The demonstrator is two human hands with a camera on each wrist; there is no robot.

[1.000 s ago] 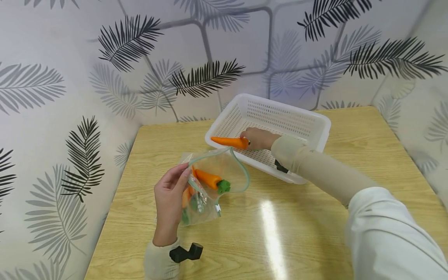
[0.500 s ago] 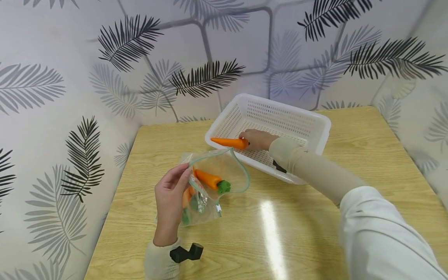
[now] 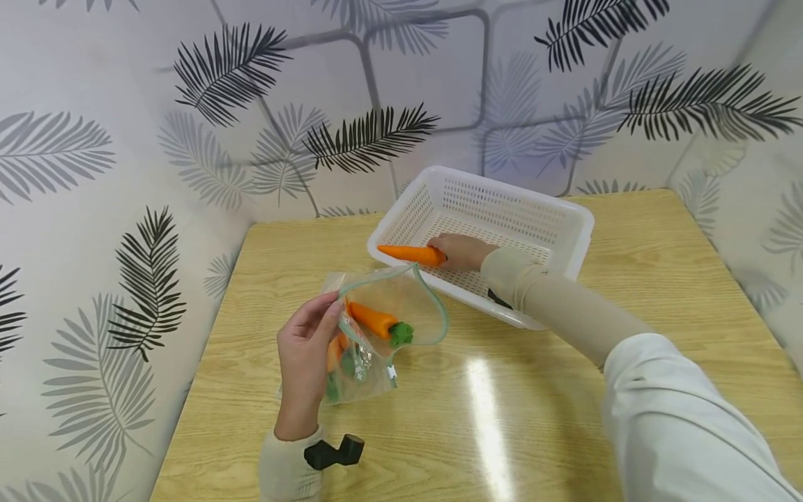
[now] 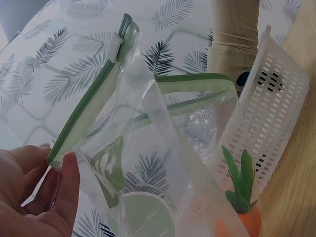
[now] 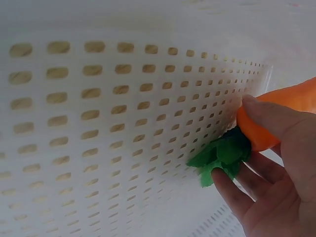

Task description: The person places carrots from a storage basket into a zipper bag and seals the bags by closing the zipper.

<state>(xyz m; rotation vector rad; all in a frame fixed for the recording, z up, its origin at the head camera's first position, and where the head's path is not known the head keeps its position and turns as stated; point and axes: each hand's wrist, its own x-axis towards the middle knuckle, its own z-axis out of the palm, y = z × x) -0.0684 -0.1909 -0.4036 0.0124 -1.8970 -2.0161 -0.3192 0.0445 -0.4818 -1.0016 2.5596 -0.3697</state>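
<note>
"So, where's the held carrot point(image 3: 408, 255)?"

"At the basket's point(image 3: 502, 209) near left corner, the right hand point(image 3: 461, 251) pinching it beside the leaves point(image 5: 224, 155): good hold, probably light, firm."

"And the bag point(image 3: 417, 300)?"

"Limp, likely slippery; the left hand point(image 3: 307, 341) pinches its rim point(image 4: 85, 109)."

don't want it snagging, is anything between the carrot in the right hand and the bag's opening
Yes: the basket's near rim seems to lie between the carrot and the bag, with the bag's green lip overlapping it in the head view. Nothing else visible blocks the way.
</note>
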